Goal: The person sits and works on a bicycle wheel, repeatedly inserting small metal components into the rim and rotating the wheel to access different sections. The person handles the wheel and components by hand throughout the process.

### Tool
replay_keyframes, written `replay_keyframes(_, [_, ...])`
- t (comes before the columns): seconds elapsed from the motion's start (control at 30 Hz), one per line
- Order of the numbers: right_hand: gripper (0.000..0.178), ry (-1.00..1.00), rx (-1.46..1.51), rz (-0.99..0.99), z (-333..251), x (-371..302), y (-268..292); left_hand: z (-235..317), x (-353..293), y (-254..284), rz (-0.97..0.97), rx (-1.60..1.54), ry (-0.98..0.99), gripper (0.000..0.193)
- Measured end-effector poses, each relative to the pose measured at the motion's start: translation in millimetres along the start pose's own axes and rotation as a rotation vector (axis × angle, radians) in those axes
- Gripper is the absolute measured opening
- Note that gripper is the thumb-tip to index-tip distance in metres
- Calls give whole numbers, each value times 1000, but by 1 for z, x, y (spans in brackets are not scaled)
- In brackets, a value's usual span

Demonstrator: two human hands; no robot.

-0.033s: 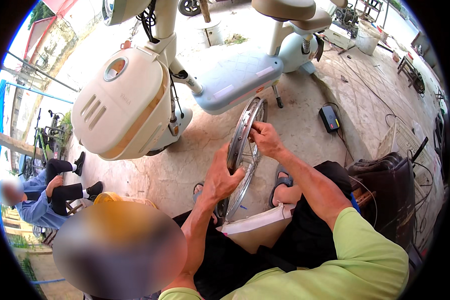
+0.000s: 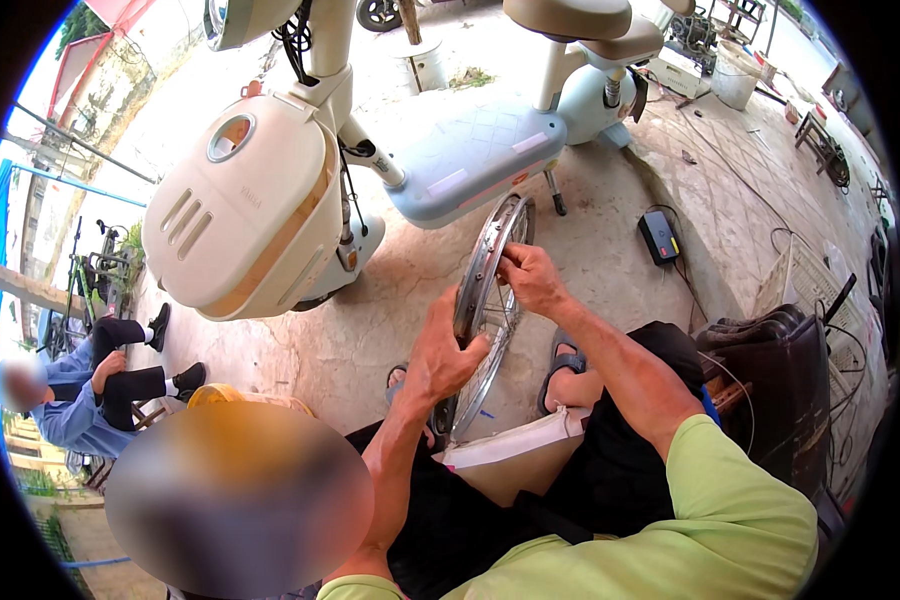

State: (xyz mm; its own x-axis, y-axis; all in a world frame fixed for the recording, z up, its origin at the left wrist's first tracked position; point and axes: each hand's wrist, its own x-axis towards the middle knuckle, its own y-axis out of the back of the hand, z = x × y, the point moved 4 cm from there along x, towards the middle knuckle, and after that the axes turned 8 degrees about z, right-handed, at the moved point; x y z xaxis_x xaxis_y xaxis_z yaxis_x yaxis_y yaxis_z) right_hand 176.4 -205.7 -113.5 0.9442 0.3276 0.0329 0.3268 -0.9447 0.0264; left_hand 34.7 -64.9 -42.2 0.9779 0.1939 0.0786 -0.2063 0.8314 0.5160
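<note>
A silver spoked wheel (image 2: 491, 262) stands upright and slightly tilted between my knees, with small fittings along the bare face of its rim. My left hand (image 2: 448, 352) is wrapped round the rim's left side, thumb pointing towards the spokes. On the opposite edge, higher up, my right hand (image 2: 532, 280) is closed, its thumb and fingertips pinched together against the rim. What sits between those fingertips is too small and hidden to make out. Thin spokes show below the right hand, and the wheel's lower end comes down near my left foot.
A cream and pale-blue electric scooter (image 2: 475, 160) stands just ahead. On the concrete to the right lies a black charger-like box (image 2: 658, 237) with a cable. A seated person (image 2: 90, 390) is at left, and another person's blurred head (image 2: 240, 500) is close beside my left arm.
</note>
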Motion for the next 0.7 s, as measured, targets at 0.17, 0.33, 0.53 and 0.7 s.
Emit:
replay_keyframes(0.17, [21,86,-112,138,-17,-13,-8,-1,-1,1,14,4,-19,71])
replay_keyframes(0.33, [22,116,-208,211,-9,-17,-6,3,-1,-1,-4,24,5,72])
replay_keyframes(0.53, [18,55,-217,154,-28,-28,-8,1,-2,-1,34,68,-51,78])
replay_keyframes(0.7, [15,218,-236,37,-40,-56,-18,7,0,1,96,42,-69,78])
